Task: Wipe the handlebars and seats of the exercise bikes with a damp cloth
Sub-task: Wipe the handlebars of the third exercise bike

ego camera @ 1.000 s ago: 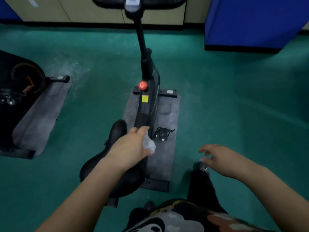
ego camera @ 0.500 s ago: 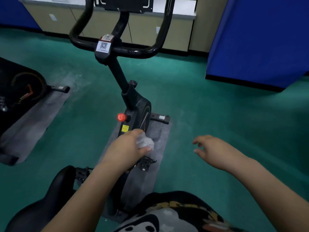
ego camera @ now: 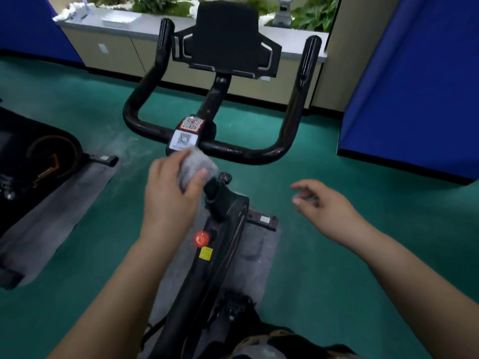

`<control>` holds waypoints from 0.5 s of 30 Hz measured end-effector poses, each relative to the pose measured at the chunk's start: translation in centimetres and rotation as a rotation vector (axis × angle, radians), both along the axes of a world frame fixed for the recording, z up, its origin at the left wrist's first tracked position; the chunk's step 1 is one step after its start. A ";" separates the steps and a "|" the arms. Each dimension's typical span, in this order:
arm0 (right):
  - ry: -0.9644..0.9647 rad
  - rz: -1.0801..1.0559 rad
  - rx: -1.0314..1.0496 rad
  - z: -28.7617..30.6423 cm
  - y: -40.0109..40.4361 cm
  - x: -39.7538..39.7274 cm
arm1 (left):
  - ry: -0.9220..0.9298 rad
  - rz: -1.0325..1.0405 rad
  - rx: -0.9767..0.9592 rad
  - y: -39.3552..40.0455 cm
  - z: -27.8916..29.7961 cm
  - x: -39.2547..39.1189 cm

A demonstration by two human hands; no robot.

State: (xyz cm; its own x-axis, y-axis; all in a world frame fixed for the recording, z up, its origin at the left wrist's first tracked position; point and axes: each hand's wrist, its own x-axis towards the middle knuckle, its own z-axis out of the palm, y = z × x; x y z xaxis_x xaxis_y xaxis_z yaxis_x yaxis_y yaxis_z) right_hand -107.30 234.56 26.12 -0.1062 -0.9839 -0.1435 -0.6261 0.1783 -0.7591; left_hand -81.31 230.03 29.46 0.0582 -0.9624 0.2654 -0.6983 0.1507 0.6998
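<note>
Even, moderately dim indoor light with soft shadows; brighter daylight shows at the top. Motion blur smears the crumpled grey cloth (ego camera: 196, 164); wide-angle distortion bends the edges.

Gym room, exercise bikes (ego camera: 223, 141) on mats (ego camera: 255, 257), green floor (ego camera: 337, 281), blue partitions (ego camera: 414, 86)

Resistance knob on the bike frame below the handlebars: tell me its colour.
Red: the knob shows clearly in the head view, just above a yellow sticker.
</note>
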 end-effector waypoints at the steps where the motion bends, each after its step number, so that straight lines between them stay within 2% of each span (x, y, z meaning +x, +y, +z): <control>1: -0.036 -0.042 -0.008 0.4 -1.5 -0.1 | 0.011 0.024 -0.034 -2.1 0.5 0.2; 4: -0.125 -0.138 -0.010 1.2 -5.1 -0.6 | -0.017 0.053 -0.072 -7.5 0.4 0.3; 7: -0.313 -0.252 0.019 1.4 -7.5 -0.7 | -0.113 0.056 -0.073 -8.9 -1.4 -0.6; 10: -0.496 -0.339 0.062 1.5 -9.1 -0.5 | -0.334 -0.054 -0.177 -8.9 -2.9 -2.3; 12: -0.509 -0.320 0.058 1.6 -9.9 -0.4 | -0.496 -0.143 -0.206 -10.6 -2.9 -2.8; 15: -0.484 -0.308 0.048 2.0 -10.8 -0.4 | -0.518 -0.197 -0.097 -14.6 -0.6 -3.4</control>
